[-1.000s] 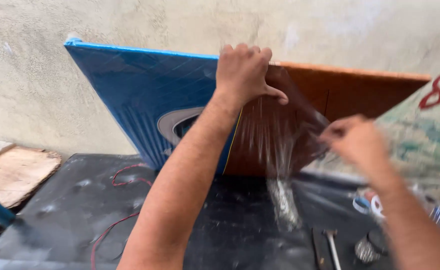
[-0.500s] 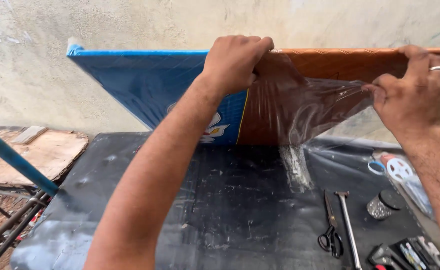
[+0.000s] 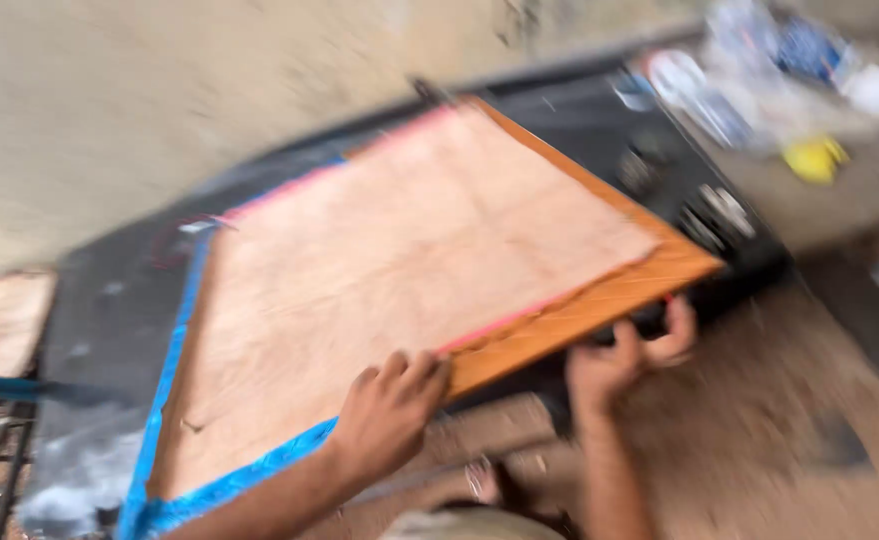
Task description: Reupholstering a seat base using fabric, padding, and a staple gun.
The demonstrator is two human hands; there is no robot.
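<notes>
Both hands gripping | left hand (image 3: 389,415) and right hand (image 3: 624,355) are clutching the wooden board (image 3: 409,270)'s near edge | I'm judging it could slide off the black table (image 3: 109,300)

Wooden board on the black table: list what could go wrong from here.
1. The wooden board juts past the near edge of the black table; held only at that edge by the left hand and right hand, it might tip or slide off.
2. Small tools lie by its far corner and could be knocked away.
3. The blue wrap along its edge looks loose and could snag.
</notes>
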